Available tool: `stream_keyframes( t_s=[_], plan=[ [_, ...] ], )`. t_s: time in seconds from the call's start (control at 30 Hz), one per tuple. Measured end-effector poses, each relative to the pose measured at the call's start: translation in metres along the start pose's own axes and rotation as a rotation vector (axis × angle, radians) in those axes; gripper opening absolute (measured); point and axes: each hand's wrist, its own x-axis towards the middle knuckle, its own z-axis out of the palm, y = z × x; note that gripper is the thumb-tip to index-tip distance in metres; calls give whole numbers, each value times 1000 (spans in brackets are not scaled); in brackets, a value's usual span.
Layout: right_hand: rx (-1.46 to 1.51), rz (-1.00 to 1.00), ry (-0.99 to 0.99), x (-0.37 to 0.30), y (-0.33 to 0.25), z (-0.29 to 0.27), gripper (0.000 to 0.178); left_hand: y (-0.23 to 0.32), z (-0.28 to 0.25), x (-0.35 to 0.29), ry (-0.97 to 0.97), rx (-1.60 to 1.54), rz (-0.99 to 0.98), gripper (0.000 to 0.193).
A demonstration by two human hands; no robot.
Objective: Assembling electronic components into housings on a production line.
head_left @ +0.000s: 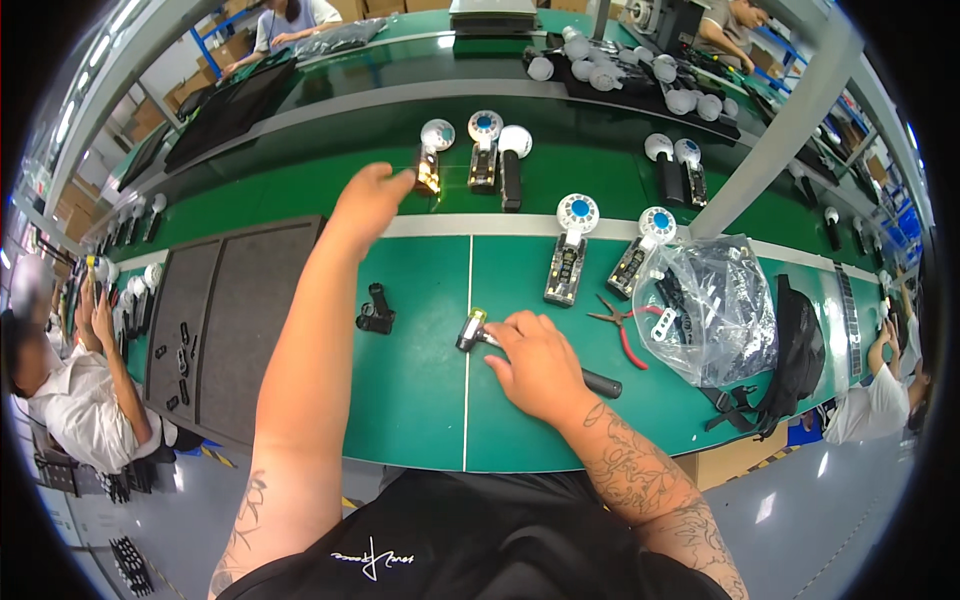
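My left hand (372, 203) reaches across to the far green belt, its fingertips at the lower handle of a device with a round white head (428, 165). Whether those fingers grip the handle is hard to make out. Close to it stand a similar device with a blue-centred head (484, 150) and one with a black handle (512, 170). On the near table, my right hand (540, 365) is closed over the shaft of a small mallet (473, 328). The mallet's black and yellow-green head shows beyond my fingers, and its dark grip sticks out on the right.
Two opened devices (566, 265) (632, 262) lie ahead of my right hand, beside red-handled pliers (625, 325). A clear plastic bag (715, 310) and black bag (797, 340) are at right. Black parts (376, 312) and a dark tray (255, 320) lie left. A grey post (770, 130) rises at right.
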Motion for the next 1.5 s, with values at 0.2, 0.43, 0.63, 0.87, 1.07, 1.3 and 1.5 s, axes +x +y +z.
stream_keyframes(
  t_s=[0.2, 0.43, 0.63, 0.87, 1.07, 1.3, 1.5],
  plan=[
    [-14, -26, -12, -1, 0, 1, 40, -10, 4, -51, -27, 303, 157, 53],
    [-45, 34, 433, 24, 31, -28, 49, 15, 39, -149, -195, 302, 383, 45],
    [-26, 533, 224, 55, 41, -36, 71, 7, 51, -190, -525, -45, 218, 43],
    [740, 272, 230, 28, -25, -37, 67, -24, 59, -203, -359, -713, 101, 49],
    [426, -9, 9, 93, -92, -15, 29, -30, -24, -214, 82, -1061, -68, 36],
    [-62, 140, -326, 144, -97, 52, 30, -60, -58, -216, 172, -868, -146, 33],
    [-64, 65, -105, 131, -84, 39, 28, -66, -54, -202, 120, -824, -137, 35]
  ],
)
